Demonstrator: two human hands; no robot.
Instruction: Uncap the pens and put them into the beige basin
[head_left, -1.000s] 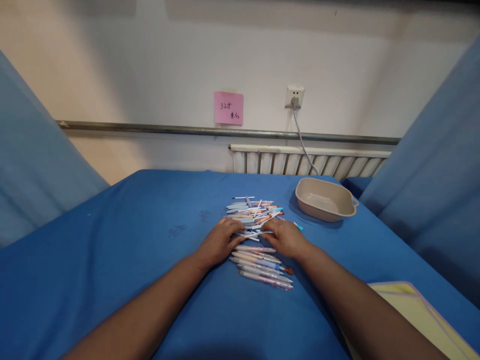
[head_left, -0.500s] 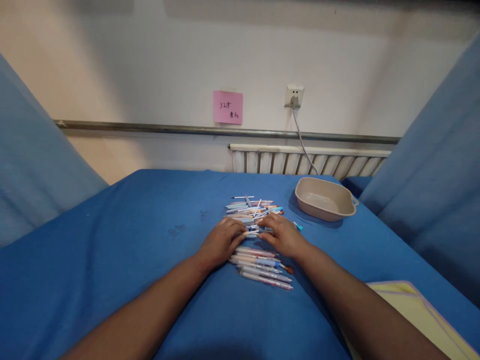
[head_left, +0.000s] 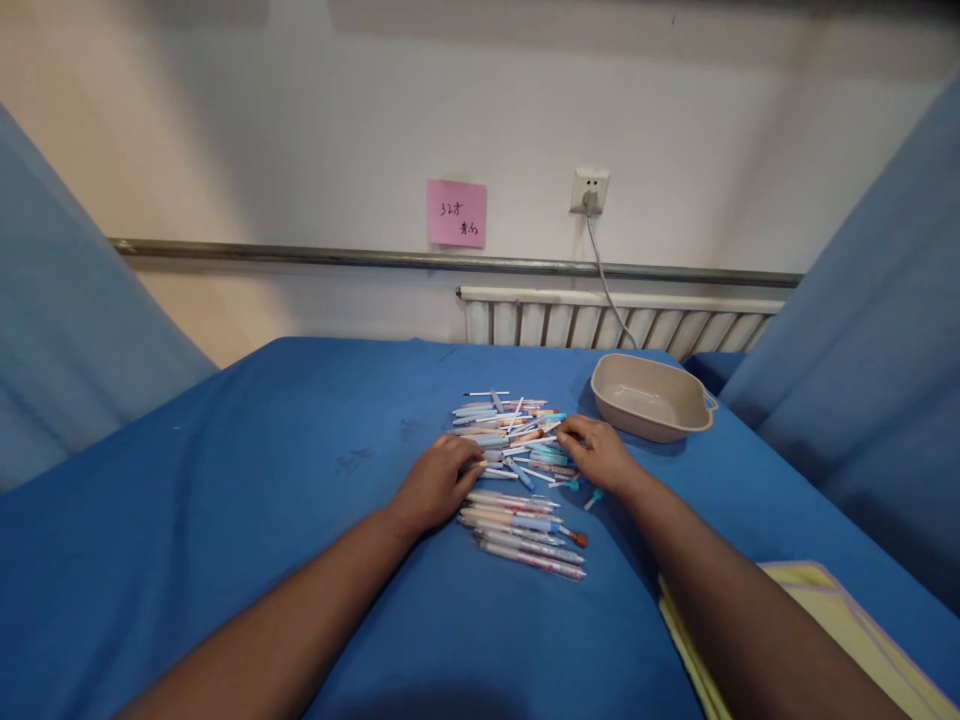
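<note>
Several pens and sticks lie in a loose pile (head_left: 525, 442) on the blue cloth. Nearer to me, a row of pens (head_left: 525, 545) lies roughly side by side, with a brown-tipped piece (head_left: 576, 538) at its right. My left hand (head_left: 444, 480) is closed on a pale pen (head_left: 501, 474) at the pile's left edge. At the right edge of the pile, my right hand (head_left: 595, 450) has its fingers pinched on the end of a white stick (head_left: 534, 443). A small teal-ended piece (head_left: 595, 498) lies below the right hand.
A beige basin (head_left: 651, 398) stands at the back right of the blue-covered table (head_left: 285, 430). A yellow cloth (head_left: 825, 610) lies at the front right, partly under my right forearm. Blue curtains hang on both sides, and a radiator (head_left: 551, 322) is behind the table.
My right hand has moved right and slightly back, away from my left hand, uncovering the middle of the pile. My left hand has shifted slightly left.
</note>
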